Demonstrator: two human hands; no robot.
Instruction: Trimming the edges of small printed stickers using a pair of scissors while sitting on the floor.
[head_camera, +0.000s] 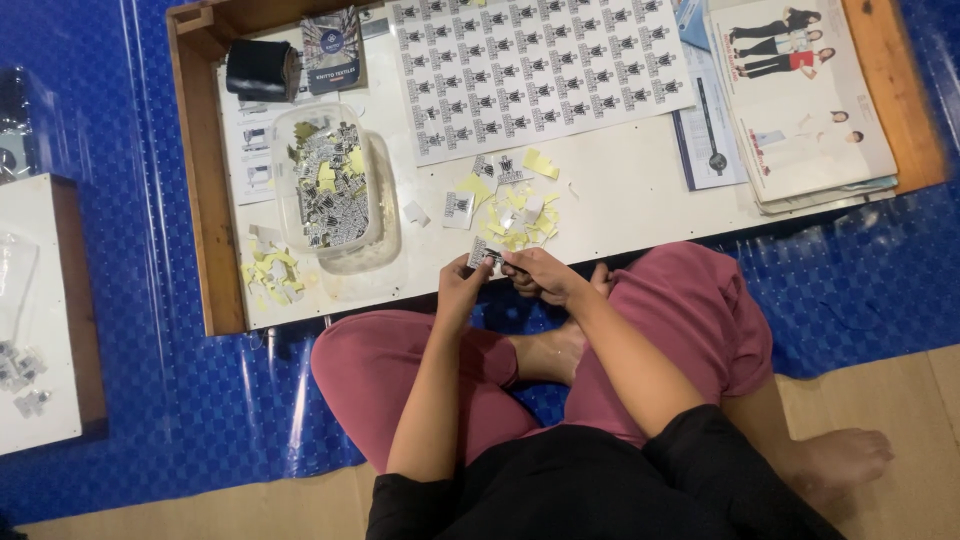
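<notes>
Presently both hands meet at the table's near edge: left hand (462, 285) and right hand (535, 272) pinch one small printed sticker (482, 254) between fingertips. Risk: the piece may tear, or drop among yellow backing scraps (515, 220) beside the clear tub (330, 185)

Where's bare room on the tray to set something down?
Barest patch: the tray surface right of the scrap pile, below the sticker sheet, left of the booklets. A thin strip lies between the tub and the pile. Crowded: the left side around the tub and yellow scraps, and the near edge where both hands grip a sticker.
</notes>
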